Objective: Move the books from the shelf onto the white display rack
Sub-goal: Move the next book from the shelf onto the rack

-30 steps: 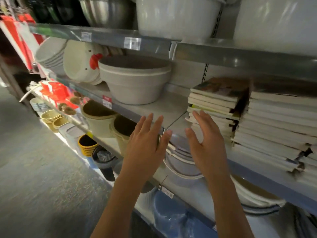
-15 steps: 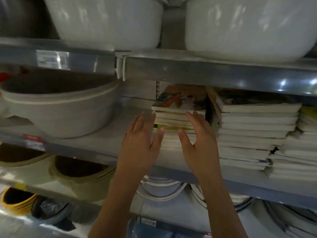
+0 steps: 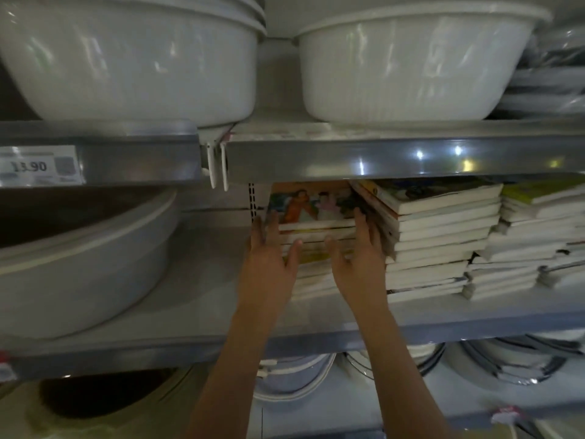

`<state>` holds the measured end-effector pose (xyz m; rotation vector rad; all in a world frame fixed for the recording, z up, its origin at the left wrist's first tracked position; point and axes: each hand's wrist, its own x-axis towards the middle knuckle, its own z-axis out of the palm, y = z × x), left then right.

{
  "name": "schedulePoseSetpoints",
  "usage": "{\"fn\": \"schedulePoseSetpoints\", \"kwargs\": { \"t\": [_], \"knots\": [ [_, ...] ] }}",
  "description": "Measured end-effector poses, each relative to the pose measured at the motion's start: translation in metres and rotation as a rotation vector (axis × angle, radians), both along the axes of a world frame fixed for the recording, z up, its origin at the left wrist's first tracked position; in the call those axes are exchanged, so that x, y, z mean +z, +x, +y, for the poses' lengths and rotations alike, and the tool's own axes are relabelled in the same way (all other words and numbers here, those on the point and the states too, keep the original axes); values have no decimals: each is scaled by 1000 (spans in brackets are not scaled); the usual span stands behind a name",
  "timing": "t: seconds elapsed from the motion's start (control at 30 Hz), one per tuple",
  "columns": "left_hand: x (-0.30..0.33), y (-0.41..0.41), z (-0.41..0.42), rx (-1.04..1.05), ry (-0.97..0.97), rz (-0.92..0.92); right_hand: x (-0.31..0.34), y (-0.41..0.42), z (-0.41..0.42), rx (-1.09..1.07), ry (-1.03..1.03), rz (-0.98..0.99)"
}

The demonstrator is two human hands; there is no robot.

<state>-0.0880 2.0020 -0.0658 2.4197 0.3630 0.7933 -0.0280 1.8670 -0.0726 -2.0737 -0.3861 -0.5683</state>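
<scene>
Both hands bracket the leftmost book stack. Your left hand lies flat against its left side, fingers straight, thumb on the front edges. Your right hand mirrors it on the right side, fingers slipped into the gap beside the taller neighbouring stack. Neither hand curls round anything yet. Stack sits dead ahead on the grey metal shelf, equally near both hands, long axis running away from you. Books: thin paperbacks, glossy picture cover on top, pale page edges facing you. Judgement: squeeze inward, then draw the stack out. White display rack not in view.
</scene>
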Motion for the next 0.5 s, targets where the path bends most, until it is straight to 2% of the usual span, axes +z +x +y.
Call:
{"fn": "schedulePoseSetpoints", "kwargs": {
  "t": [0.13,0.33,0.5],
  "knots": [
    [2,15,1,-8,-160,-35,4,4,6,-70,-8,9],
    [2,23,-8,16,-277,-138,8,9,13,-143,-85,52],
    [0,22,-6,16,-345,-160,8,11,11,-122,-49,62]
  ]
}}
